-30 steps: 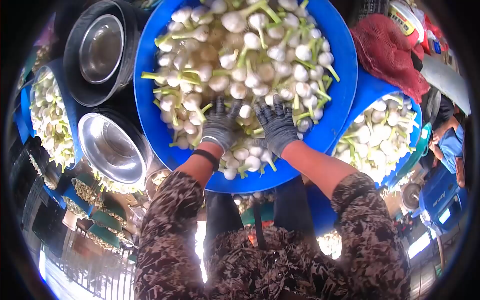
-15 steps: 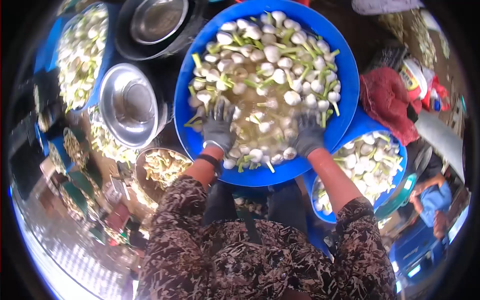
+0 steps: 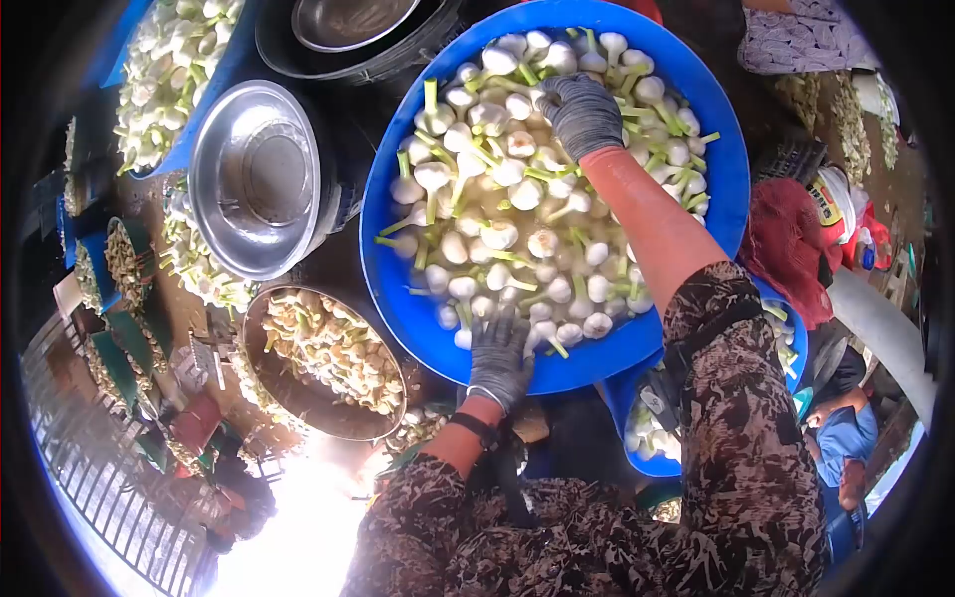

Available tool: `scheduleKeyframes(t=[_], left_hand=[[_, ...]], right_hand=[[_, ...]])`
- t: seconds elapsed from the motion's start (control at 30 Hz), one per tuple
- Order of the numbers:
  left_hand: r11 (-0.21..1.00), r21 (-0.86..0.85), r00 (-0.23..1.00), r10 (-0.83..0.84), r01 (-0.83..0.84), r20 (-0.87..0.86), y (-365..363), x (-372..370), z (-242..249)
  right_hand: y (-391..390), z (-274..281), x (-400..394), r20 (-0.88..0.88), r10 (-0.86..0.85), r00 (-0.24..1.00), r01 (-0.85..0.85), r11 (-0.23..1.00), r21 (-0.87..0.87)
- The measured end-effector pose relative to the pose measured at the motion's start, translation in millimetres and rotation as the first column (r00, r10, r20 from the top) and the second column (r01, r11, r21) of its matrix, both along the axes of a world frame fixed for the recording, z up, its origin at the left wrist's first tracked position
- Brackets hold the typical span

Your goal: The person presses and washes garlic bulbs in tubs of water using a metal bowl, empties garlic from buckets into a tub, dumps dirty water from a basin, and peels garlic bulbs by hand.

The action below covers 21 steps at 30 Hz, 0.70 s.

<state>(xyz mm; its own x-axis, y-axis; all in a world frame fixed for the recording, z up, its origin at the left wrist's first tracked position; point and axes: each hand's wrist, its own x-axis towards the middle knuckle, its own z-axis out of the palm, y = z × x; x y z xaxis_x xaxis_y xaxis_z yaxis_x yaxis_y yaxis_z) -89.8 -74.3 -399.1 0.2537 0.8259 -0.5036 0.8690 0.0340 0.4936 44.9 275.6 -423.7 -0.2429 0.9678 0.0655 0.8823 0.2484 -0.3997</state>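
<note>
A large blue tub (image 3: 376, 214) is full of garlic bulbs (image 3: 499, 235) with short green stems, lying in cloudy water. My left hand (image 3: 500, 358), in a grey glove, rests with its fingers spread on bulbs at the tub's near side. Across the tub my right hand (image 3: 582, 117), gloved alike, reaches over the bulbs towards the far side. Its fingers are slightly bent and touch the garlic; no bulb shows gripped in them, though the fingertips are partly hidden.
Left of the tub stand a shiny metal basin (image 3: 209, 179) and a round pan (image 3: 261, 398) of pale scraps. Another blue container (image 3: 204, 119) of garlic is at upper left. At right lie a red mesh sack (image 3: 786, 244) and a smaller blue tub (image 3: 652, 466). A person (image 3: 846, 438) is beyond.
My right hand has moved from the tub's near right side to its far side. My left hand has shifted to the near edge. Bulbs now cover more of the middle water.
</note>
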Motion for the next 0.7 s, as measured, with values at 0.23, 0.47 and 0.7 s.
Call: scheduleKeyframes(t=[0.23, 0.47, 0.7], left_hand=[[0.992, 0.016, 0.984, 0.125, -0.128, 0.123, 0, -5, 6], [0.988, 0.076, 0.973, 0.120, -0.137, 0.195, -2, -33, 18], [0.977, 0.064, 0.962, 0.187, -0.203, 0.197, -1, -51, 34]], right_hand=[[-1, -14, -10, 0.012, -0.148, 0.989, 0.148, 0.988, -0.032], [-36, 52, 2, -0.662, -0.632, 0.404, 0.198, 0.767, -0.611], [-77, 61, -29, -0.137, -0.164, 0.977, 0.052, 0.804, -0.593]])
